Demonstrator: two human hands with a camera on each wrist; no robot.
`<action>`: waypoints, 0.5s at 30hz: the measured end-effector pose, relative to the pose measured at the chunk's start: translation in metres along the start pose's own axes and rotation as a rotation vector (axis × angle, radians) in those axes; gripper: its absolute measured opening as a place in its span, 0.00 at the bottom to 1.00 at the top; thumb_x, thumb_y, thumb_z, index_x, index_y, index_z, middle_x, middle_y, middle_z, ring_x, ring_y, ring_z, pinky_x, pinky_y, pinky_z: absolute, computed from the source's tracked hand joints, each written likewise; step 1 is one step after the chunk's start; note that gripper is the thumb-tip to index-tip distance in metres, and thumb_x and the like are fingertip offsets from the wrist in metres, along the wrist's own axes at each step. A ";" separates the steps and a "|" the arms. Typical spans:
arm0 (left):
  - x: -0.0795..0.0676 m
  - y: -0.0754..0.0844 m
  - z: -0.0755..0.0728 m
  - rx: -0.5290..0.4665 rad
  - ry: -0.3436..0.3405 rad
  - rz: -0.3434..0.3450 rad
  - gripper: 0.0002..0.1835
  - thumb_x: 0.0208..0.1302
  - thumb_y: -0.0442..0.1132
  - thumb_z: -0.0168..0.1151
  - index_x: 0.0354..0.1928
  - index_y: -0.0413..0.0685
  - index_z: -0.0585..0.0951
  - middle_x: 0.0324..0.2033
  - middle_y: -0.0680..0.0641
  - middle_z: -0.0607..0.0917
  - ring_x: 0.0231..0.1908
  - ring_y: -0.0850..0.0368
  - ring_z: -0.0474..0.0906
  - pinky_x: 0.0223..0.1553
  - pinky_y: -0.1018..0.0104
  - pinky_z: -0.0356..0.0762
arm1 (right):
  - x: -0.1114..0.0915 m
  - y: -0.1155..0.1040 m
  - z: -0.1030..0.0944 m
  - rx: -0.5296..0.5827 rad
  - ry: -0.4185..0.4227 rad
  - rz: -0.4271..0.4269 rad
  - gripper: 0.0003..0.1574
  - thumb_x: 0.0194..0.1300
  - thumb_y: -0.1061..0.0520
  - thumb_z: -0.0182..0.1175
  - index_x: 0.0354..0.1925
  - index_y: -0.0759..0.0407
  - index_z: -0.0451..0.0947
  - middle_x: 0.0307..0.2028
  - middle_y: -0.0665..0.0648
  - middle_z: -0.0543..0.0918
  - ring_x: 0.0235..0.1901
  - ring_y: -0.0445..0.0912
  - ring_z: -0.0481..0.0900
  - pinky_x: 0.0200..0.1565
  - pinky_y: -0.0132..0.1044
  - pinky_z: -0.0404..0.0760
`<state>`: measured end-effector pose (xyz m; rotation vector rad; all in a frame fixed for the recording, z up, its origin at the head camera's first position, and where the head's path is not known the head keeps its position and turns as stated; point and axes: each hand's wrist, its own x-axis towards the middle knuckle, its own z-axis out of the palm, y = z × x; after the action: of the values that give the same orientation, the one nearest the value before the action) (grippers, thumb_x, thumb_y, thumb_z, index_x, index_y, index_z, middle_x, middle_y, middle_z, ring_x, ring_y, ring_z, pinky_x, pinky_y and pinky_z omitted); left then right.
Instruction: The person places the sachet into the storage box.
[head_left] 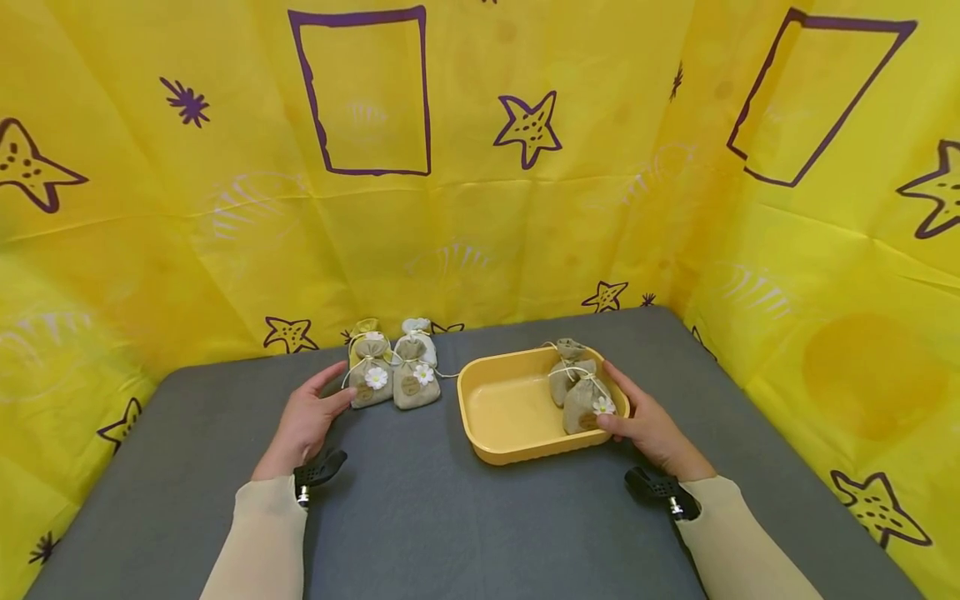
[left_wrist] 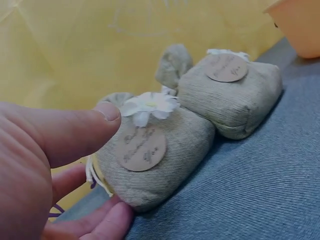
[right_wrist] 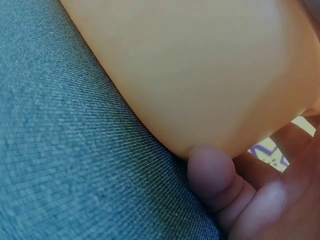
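My left hand (head_left: 311, 417) reaches around the left side of a grey-beige drawstring pouch (head_left: 381, 395), its thumb at the front and fingers spread. In the left wrist view that pouch (left_wrist: 185, 150) bears a white flower and a round tag, with the thumb tip overlapping it and fingertips at its lower edge. Beside it leans a second grey-beige pouch (head_left: 408, 397). A yellow pouch (head_left: 365, 326) and a whitish pouch (head_left: 425, 342) stand partly hidden behind. My right hand (head_left: 648, 425) grips the right end of a yellow-orange tray (head_left: 510, 408); in the right wrist view a fingertip (right_wrist: 210, 170) lies at its lower edge.
Two more grey-beige pouches, a front one (head_left: 581, 406) with a flower and a rear one (head_left: 562, 383), sit in the tray's right end. The grey tabletop (head_left: 465, 533) meets a yellow patterned curtain (head_left: 465, 217) at the back and sides.
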<state>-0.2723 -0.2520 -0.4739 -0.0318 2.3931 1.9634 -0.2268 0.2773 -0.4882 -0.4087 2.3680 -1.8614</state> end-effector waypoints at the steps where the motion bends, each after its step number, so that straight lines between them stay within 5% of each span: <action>1: 0.000 0.000 0.001 0.010 0.003 0.004 0.36 0.69 0.38 0.65 0.75 0.44 0.63 0.74 0.43 0.59 0.71 0.46 0.54 0.64 0.53 0.64 | 0.000 0.000 0.000 0.000 0.000 0.002 0.56 0.65 0.55 0.68 0.80 0.47 0.47 0.70 0.65 0.57 0.36 0.51 0.75 0.30 0.37 0.78; 8: 0.000 0.000 0.008 0.105 -0.011 -0.026 0.37 0.66 0.40 0.68 0.75 0.50 0.65 0.74 0.38 0.58 0.69 0.38 0.59 0.64 0.44 0.62 | 0.001 -0.001 0.000 -0.010 -0.003 0.008 0.56 0.65 0.54 0.68 0.80 0.45 0.47 0.70 0.64 0.58 0.37 0.52 0.75 0.31 0.38 0.79; 15: 0.003 -0.001 0.011 0.165 -0.044 -0.013 0.34 0.69 0.41 0.65 0.74 0.48 0.65 0.71 0.37 0.61 0.66 0.39 0.63 0.61 0.47 0.65 | 0.001 0.000 -0.001 -0.020 0.001 0.009 0.55 0.65 0.56 0.67 0.80 0.46 0.47 0.70 0.64 0.58 0.36 0.52 0.75 0.31 0.38 0.79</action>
<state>-0.2746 -0.2409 -0.4770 0.0016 2.5099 1.7351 -0.2279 0.2780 -0.4882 -0.3981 2.3871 -1.8360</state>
